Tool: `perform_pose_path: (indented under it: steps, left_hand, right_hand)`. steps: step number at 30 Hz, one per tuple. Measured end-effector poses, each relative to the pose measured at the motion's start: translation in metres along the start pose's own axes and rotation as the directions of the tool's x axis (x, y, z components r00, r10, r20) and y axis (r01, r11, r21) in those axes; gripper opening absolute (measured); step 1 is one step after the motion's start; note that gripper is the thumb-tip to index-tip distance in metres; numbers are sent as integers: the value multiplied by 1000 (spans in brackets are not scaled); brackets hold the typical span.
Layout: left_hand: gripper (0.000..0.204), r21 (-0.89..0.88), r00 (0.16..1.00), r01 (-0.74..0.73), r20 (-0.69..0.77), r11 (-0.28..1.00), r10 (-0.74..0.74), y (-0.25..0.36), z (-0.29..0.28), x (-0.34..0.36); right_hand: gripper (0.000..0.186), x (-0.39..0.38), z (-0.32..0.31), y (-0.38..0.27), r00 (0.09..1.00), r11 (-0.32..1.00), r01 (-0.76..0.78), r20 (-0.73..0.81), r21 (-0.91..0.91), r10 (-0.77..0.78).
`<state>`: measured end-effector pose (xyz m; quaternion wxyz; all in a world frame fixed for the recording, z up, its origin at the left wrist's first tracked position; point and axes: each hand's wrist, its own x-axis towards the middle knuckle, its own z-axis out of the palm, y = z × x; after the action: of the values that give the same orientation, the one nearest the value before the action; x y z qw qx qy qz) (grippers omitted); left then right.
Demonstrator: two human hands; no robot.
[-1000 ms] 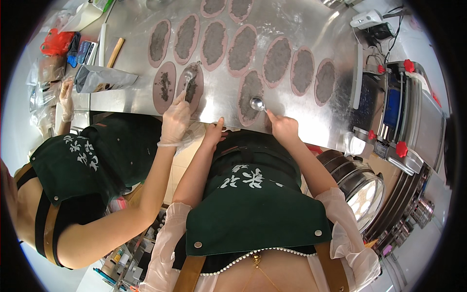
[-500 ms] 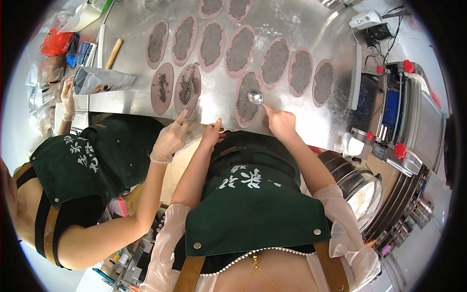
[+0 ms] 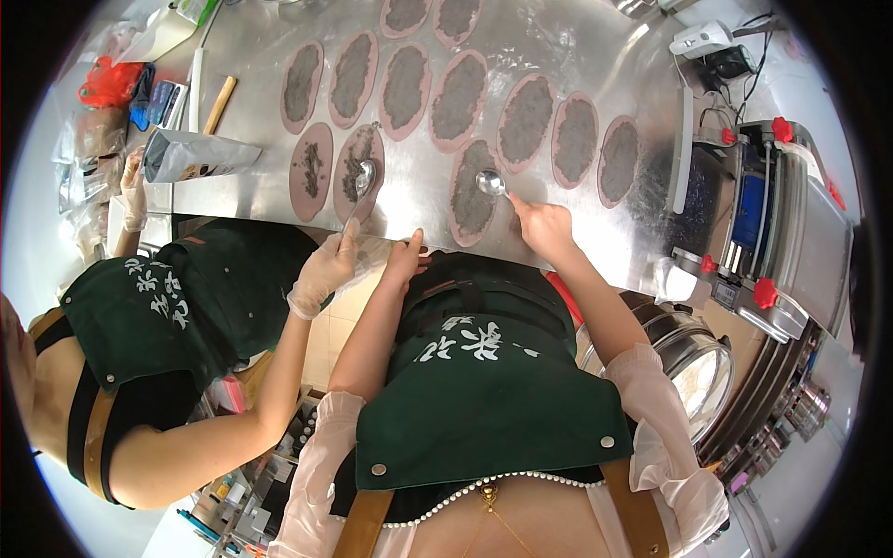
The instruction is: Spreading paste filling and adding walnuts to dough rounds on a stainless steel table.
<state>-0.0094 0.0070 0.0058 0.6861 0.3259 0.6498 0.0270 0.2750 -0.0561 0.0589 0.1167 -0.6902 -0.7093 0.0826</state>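
My right hand (image 3: 544, 223) grips a metal spoon (image 3: 491, 182) by its handle, its bowl on the grey paste of a pink oval (image 3: 473, 216) near the front edge. My left hand (image 3: 409, 256) rests at the steel table's (image 3: 414, 205) front edge, fingers apart, holding nothing. Several similar pasted ovals (image 3: 404, 88) lie behind in rows. Left of my hands, a co-worker's gloved hand (image 3: 330, 260) holds another spoon (image 3: 365, 177) on an oval with dark crumbly filling (image 3: 357, 149); another such oval (image 3: 311, 172) lies beside it.
A co-worker (image 3: 167, 400) stands close at my left. A grey pouch (image 3: 191, 158), a wooden stick (image 3: 221, 104) and bags (image 3: 102, 130) lie left. A machine with red knobs (image 3: 791, 232), a cabled device (image 3: 702, 39) and stacked round metal trays (image 3: 688, 372) are at right.
My right hand and spoon have shifted slightly up the oval. The co-worker's gloved hand has moved down toward the table edge, its spoon still on the oval.
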Motion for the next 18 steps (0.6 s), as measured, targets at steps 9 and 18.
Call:
perform_pose_path:
  steps: [9,18]
  left_hand:
    - [60,-32,1000,-8,-26,999,7,-1,2,0]
    - [60,-48,999,-15,-41,999,13,0,4,-3]
  right_hand:
    - [41,-4,-2,-23,986,993,99,127,57,-106]
    - [43,4,-11,-15,985,991,115,120,65,-123]
